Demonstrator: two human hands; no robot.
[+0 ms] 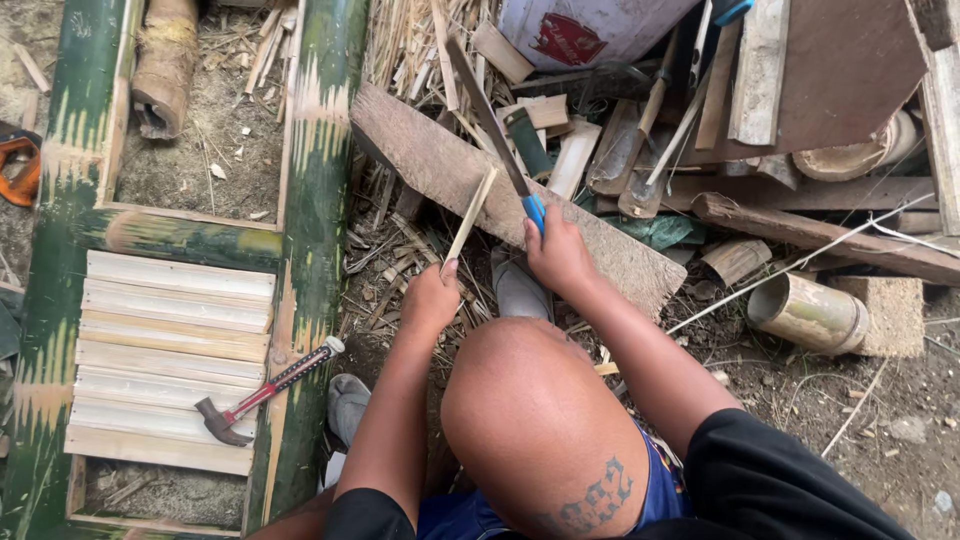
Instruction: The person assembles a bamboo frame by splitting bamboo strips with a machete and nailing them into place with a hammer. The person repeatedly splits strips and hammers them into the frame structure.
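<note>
Looking down from the head camera, I see my left hand [430, 298] closed around the lower end of a thin bamboo strip [470, 214], fingers wrapped together on it, the strip standing tilted up and to the right. My right hand [558, 255] is clamped on the blue handle of a long knife [490, 115], whose dark blade runs up and to the left, passing just beside the top of the strip; I cannot tell whether blade and strip are touching. Both hands sit over a weathered wooden plank [440, 160] that lies slantwise on the ground, with a bent bare knee [525, 400] below them and a grey shoe [518, 290] between the hands.

To the left lies a frame of green bamboo poles [315, 200], with a row of pale split bamboo slats [170, 350] laid side by side across it. A claw hammer [265, 392] with a red and black handle rests on the slats, its handle end leaning on the right-hand pole. Past the plank, a heap of bamboo offcuts and boards [760, 110] crowds the upper right, and a short bamboo tube [805, 312] lies on the dirt well apart from my hands.
</note>
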